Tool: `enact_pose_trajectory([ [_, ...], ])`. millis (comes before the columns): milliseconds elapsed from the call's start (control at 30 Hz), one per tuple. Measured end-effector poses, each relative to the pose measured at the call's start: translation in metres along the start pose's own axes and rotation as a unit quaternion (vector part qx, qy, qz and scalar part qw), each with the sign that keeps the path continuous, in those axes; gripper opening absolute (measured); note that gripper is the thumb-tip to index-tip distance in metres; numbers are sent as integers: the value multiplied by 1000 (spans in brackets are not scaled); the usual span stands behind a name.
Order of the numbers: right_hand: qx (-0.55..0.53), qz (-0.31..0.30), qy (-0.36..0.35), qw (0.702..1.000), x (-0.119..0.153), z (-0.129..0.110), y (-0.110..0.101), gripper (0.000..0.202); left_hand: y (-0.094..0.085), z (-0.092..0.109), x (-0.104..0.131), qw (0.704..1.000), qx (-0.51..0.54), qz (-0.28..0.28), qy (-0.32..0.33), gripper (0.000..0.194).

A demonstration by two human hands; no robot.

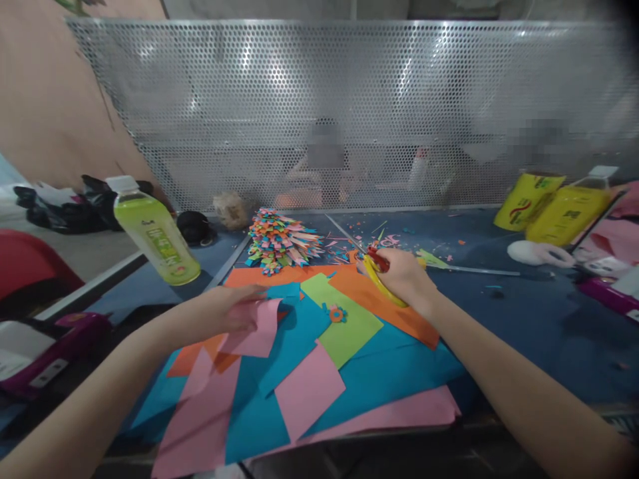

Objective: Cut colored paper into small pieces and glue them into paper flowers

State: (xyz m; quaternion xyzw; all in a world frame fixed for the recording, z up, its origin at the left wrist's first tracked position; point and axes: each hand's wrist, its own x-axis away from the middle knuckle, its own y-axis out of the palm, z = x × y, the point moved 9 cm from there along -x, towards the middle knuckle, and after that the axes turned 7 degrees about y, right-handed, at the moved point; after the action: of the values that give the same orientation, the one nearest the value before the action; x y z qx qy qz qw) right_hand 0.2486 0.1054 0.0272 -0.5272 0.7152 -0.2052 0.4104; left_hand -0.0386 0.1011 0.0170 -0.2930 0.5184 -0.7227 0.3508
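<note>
Scissors with red and yellow handles (383,286) are gripped in my right hand (405,276), above the orange paper (399,311), blades pointing away to the upper left. My left hand (238,307) has its fingers closed on a small pink paper piece (257,336) over the left part of the sheets. Between the hands, a small orange and blue paper flower (336,314) lies on green paper (357,332). Blue sheets (384,372) spread underneath, with a pink square (309,391) on top nearer me. Beyond the sheets stands a pile of multicoloured cut strips (279,241).
A green drink bottle (157,236) stands at the left. Yellow bottles (569,209) and a pink item (612,246) are at the right. Paper scraps (349,246) lie at the back, before a perforated metal screen (299,86). A person (324,159) is beyond it.
</note>
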Motion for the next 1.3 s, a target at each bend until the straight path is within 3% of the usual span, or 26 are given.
enact_pose_trajectory([
  [100, -22, -3, 6, 1000, 0, 0, 0, 20, -7, -3, 5, 999, 38, 12, -23, 53],
  [167, -46, -7, 10, 999, 1, -2, 0, 24, -16, -1, 10, 991, 118, 52, -17, 55],
  [267, -94, -28, 11, 995, 5, -9, 3, 29, -36, 11, 14, 951, 274, 140, 15, 55],
  [333, -149, -66, 11, 987, 12, -19, 10, 31, -48, 22, 11, 930, 314, 189, 36, 54],
  [467, -372, -145, 22, 917, 29, -43, 23, 32, -52, 57, -14, 914, 326, 219, 102, 51],
  [533, -417, -143, 33, 897, 34, -49, 25, 34, -45, 74, -29, 921, 302, 207, 136, 51],
  [633, -429, -148, 44, 890, 36, -51, 28, 37, -40, 86, -43, 923, 265, 224, 163, 51],
  [767, -403, -91, 30, 910, 28, -44, 21, 33, -32, 77, -46, 916, 312, 218, 124, 61],
  [833, -395, -59, 21, 916, 23, -40, 17, 31, -21, 62, -46, 900, 383, 200, 57, 69],
  [933, -395, -39, 14, 918, 19, -36, 18, 30, 15, 49, -48, 843, 528, 98, -30, 59],
  [967, -394, -46, 14, 918, 20, -35, 20, 30, 27, 51, -48, 823, 565, 52, -35, 51],
  [1033, -393, -68, 13, 917, 21, -35, 27, 29, 38, 53, -50, 808, 588, 20, -20, 38],
  [1133, -399, -102, 15, 911, 25, -34, 36, 25, 36, 50, -52, 817, 575, 43, 1, 21],
  [1300, -390, -131, 32, 911, 28, -33, 43, 22, 22, 43, -47, 856, 505, 113, -7, 25],
])
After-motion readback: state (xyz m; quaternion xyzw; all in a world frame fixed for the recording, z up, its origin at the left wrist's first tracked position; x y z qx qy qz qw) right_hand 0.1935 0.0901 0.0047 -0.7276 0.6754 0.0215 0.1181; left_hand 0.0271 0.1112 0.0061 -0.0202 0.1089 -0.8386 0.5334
